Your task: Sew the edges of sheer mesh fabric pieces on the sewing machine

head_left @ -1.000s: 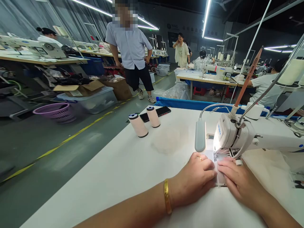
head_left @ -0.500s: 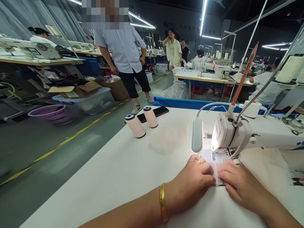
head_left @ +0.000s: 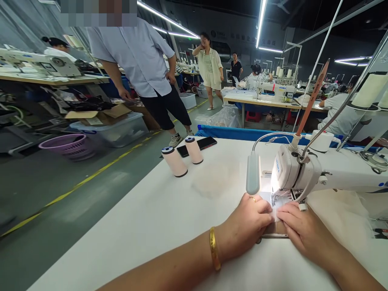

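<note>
A narrow piece of sheer white fabric [head_left: 275, 213] lies under the head of a white sewing machine [head_left: 285, 171], running toward its presser foot [head_left: 274, 199]. My left hand [head_left: 249, 219], with curled fingers, grips the fabric's left side. On the other side my right hand [head_left: 304, 226] has its fingers bent and pressed together on the fabric, close to the machine's needle area. The fingertips of both hands partly cover the cloth. A small grey lamp [head_left: 253, 173] lights the sewing spot. Below the fabric, a tan plate surface [head_left: 275, 229] shows between my hands.
Two pale pink thread cones [head_left: 175, 162] stand by a dark phone [head_left: 206, 145] on the white table [head_left: 145, 218]. A brown pencil [head_left: 313, 97] sticks up from the machine. Beyond the table are a person in a light blue shirt [head_left: 136, 60], a purple basket [head_left: 68, 146] and other workstations.
The fabric has moved forward under the machine, uncovering the tan surface near me. My hands have shifted slightly forward. The person in blue leans farther left; another person has walked nearer.
</note>
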Demonstrator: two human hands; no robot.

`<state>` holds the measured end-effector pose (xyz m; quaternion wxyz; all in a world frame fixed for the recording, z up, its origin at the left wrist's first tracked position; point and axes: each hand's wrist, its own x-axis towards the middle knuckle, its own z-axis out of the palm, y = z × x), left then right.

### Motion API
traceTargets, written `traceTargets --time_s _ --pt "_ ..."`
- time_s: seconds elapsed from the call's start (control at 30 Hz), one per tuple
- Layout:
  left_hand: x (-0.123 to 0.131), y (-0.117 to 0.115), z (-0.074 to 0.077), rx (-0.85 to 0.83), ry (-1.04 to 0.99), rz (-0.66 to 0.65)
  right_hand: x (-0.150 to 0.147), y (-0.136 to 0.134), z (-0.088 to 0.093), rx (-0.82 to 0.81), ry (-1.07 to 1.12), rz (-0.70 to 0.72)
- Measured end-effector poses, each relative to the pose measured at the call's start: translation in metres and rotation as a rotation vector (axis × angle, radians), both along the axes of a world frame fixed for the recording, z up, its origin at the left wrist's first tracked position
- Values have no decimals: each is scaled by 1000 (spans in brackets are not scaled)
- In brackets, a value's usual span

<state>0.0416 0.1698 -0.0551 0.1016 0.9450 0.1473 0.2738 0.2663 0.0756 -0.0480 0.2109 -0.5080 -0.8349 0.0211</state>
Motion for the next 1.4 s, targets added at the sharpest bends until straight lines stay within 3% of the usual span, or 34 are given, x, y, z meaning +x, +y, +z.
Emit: traceTargets --time_s 0.4,0.87,1.1,1.3,1.4 --pt "-3 -1 -2 41 -20 -14 -2 -1 -7 38 0 4" --pt "7 15 6 75 80 71 1 13 -19 128 -118 -186" --pt "2 10 16 19 283 236 3 12 -26 119 -103 -204" --pt "1 -3 21 124 486 307 -2 9 -26 193 -19 -87" --pt "-5 -25 29 148 551 229 -15 4 -14 199 33 64"
